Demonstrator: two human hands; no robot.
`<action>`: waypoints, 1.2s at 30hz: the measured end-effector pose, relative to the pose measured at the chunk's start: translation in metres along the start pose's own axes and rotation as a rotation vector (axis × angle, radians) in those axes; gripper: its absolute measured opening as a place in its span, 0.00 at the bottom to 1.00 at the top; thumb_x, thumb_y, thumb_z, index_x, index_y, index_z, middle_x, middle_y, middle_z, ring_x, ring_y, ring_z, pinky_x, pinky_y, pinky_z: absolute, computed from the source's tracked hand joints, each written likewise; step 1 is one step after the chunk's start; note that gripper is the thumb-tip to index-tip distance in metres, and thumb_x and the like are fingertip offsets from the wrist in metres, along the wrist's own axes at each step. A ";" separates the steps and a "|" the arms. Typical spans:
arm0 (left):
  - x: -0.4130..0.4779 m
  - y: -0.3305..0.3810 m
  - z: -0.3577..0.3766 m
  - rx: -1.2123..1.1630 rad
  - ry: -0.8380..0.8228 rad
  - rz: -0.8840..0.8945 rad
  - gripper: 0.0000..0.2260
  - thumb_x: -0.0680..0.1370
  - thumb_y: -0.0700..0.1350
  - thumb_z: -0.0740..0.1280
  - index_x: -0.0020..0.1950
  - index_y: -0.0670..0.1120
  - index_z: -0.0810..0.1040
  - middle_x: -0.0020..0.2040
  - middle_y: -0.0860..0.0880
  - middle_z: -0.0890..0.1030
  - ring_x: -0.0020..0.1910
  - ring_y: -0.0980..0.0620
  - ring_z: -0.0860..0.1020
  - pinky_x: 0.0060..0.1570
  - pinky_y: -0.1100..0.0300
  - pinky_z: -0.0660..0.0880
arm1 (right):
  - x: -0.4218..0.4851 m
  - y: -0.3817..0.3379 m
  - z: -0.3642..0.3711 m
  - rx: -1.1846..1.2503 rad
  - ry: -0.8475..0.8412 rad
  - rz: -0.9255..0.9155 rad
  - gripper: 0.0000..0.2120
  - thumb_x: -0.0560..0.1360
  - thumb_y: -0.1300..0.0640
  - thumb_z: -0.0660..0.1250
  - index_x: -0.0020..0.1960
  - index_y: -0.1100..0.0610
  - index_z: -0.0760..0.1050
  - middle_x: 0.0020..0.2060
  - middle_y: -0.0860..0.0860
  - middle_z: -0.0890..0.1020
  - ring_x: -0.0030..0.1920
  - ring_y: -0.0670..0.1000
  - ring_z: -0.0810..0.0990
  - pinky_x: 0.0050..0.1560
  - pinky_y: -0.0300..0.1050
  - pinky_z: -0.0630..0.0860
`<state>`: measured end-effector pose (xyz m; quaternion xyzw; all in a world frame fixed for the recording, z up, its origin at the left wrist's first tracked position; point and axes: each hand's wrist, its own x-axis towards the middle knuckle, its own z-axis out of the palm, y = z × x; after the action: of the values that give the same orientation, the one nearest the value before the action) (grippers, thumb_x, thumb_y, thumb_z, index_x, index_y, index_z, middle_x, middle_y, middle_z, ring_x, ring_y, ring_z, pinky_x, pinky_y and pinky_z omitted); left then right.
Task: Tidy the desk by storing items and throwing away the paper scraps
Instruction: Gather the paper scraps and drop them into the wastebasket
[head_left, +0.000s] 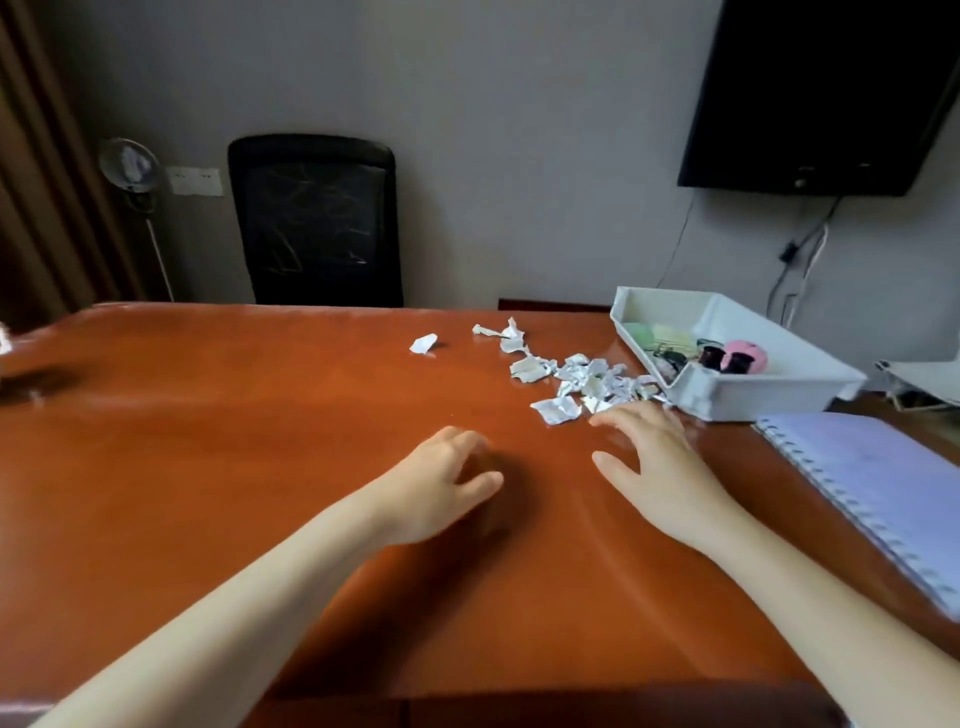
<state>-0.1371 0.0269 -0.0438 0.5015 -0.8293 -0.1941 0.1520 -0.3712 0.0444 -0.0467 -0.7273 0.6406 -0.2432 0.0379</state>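
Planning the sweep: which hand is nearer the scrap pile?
Right. The right hand nearly touches the scrap pile at its near edge; the left hand sits further left, apart from it.

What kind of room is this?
Probably an office or study: a glossy reddish-brown wooden desk, a black mesh-backed office chair behind it, and a white plastic tray beside a pale purple spiral-bound notebook.

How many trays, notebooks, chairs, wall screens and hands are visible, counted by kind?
Tray: 1
Notebook: 1
Chair: 1
Wall screen: 1
Hands: 2, left hand and right hand
Total: 6
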 end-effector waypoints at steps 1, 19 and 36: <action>0.010 0.003 0.009 0.003 0.032 0.001 0.20 0.79 0.52 0.61 0.69 0.47 0.68 0.67 0.48 0.69 0.65 0.50 0.70 0.67 0.59 0.64 | 0.002 0.009 0.001 -0.033 0.028 0.024 0.17 0.77 0.51 0.63 0.65 0.49 0.70 0.65 0.46 0.68 0.67 0.49 0.64 0.68 0.46 0.62; 0.139 0.003 0.044 0.163 0.290 0.008 0.32 0.76 0.63 0.58 0.75 0.53 0.53 0.76 0.50 0.55 0.76 0.48 0.52 0.72 0.51 0.52 | 0.095 0.059 0.034 -0.091 0.004 0.042 0.27 0.78 0.43 0.59 0.74 0.49 0.58 0.75 0.48 0.56 0.74 0.52 0.57 0.70 0.49 0.59; 0.189 -0.015 0.029 0.141 0.102 0.115 0.30 0.75 0.63 0.60 0.74 0.54 0.59 0.74 0.52 0.62 0.73 0.50 0.59 0.71 0.51 0.55 | 0.134 0.071 0.047 -0.109 0.133 0.022 0.25 0.74 0.44 0.65 0.69 0.49 0.67 0.69 0.46 0.67 0.69 0.50 0.64 0.67 0.44 0.61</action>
<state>-0.2238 -0.1425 -0.0657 0.4716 -0.8596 -0.1005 0.1692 -0.4091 -0.1071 -0.0729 -0.7035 0.6619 -0.2554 -0.0418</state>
